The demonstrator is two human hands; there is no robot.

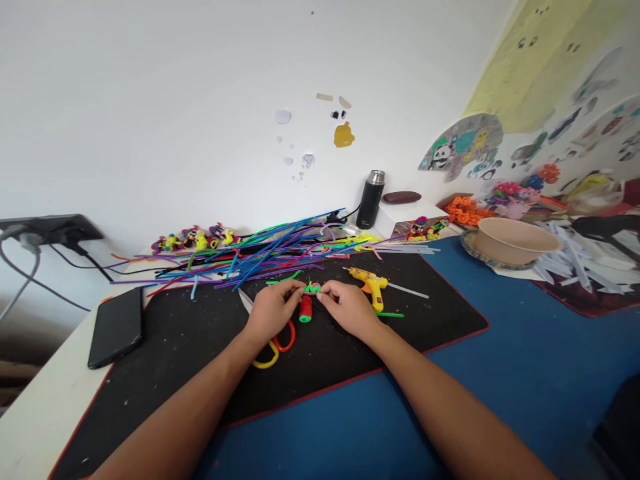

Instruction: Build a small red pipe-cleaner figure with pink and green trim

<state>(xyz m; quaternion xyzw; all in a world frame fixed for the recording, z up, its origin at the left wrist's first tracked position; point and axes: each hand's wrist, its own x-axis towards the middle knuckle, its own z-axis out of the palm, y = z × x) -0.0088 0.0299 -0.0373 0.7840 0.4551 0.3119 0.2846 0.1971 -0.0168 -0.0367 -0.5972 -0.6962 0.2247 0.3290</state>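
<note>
Between my two hands is a small green pipe cleaner (313, 289) bent into a zigzag, with a bit of pink behind it. My left hand (274, 308) pinches its left end, and my right hand (346, 305) pinches the right end. Just below hangs or stands a red coiled piece (305, 309) with a green end; whether it is joined to the zigzag I cannot tell. Scissors (269, 355) with red and yellow handles lie partly under my left hand. A yellow glue gun (371, 287) rests beside my right hand, a clear glue stick in its back.
A black mat (200, 347) covers the work area. Behind it lies a pile of coloured pipe cleaners (270, 248), with small figures (197, 237) at its left. A phone (116, 327) is at the left, a black flask (371, 200) by the wall, a beige bowl (517, 240) at the right.
</note>
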